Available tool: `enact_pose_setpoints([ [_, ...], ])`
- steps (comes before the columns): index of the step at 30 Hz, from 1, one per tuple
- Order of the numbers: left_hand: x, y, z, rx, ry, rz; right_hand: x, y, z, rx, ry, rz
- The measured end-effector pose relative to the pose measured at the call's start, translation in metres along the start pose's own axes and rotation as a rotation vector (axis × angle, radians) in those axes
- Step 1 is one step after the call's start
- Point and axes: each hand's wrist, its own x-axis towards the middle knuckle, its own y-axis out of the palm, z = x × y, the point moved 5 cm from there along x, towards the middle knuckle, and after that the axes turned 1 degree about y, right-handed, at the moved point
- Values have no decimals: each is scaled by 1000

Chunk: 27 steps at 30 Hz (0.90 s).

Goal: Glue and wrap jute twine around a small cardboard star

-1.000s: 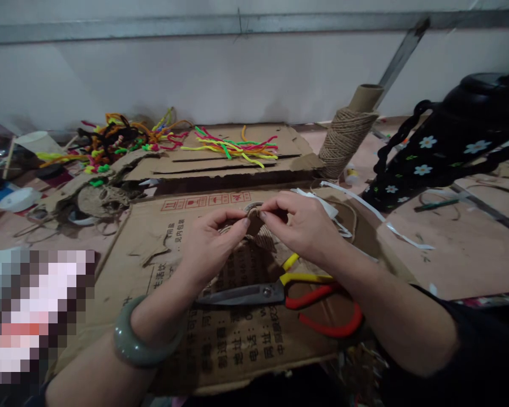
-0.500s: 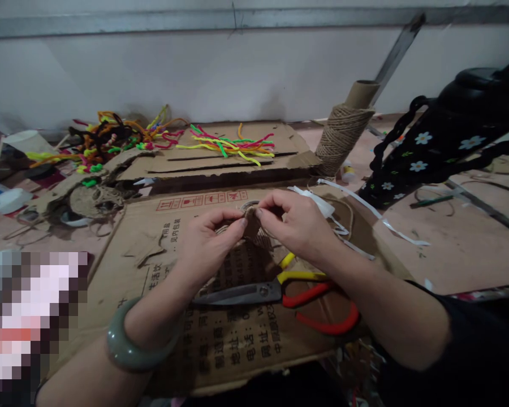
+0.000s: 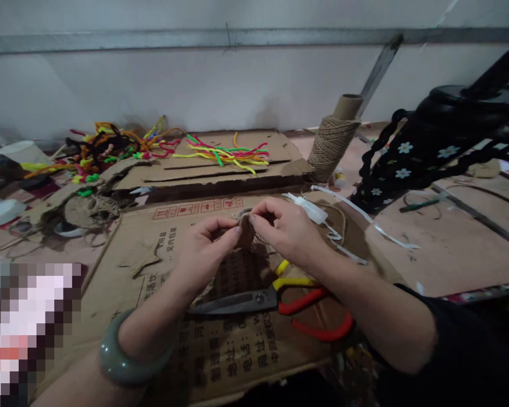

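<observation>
My left hand (image 3: 212, 240) and my right hand (image 3: 280, 226) meet above the flattened cardboard box (image 3: 152, 305). Thumb and fingers of both are pinched on a small brown piece (image 3: 245, 230), whose exact kind I cannot make out. Partly hidden behind the fingertips is a pale rounded rim (image 3: 243, 213). Large scissors (image 3: 254, 301) with red and yellow handles lie on the cardboard just below my hands. Close to my right hand rests a small white bottle (image 3: 313, 209) beside a white strip (image 3: 343, 199).
A cone of jute twine (image 3: 333, 141) stands behind on the right, near a black flower-patterned bottle (image 3: 401, 158). Colourful fuzzy stems (image 3: 224, 151) lie on a raised cardboard flap, with a tangled pile (image 3: 110, 144) farther left. A twine-wrapped piece (image 3: 91, 210) sits at the left.
The view has shifted slightly, so everything sits a little lower and farther left. Both hands keep their pinch on the brown piece, with the fingertips moved slightly.
</observation>
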Motion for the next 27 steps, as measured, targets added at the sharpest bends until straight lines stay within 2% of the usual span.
enact_pose_setpoints([
  [4,1,0,1,11,0,4,0,1,0,8,-51,-24],
  [15,0,4,0,-32,-75,9,-2,2,7,-148,-242,-139],
  [21,1,1,4,-113,-112,-20,-2,0,7,-82,-283,-115],
  [24,1,1,2,-167,-96,-34,-1,-4,3,-11,-242,-128],
  [27,2,-1,-1,-199,-55,-49,1,-1,-7,101,-74,-74],
])
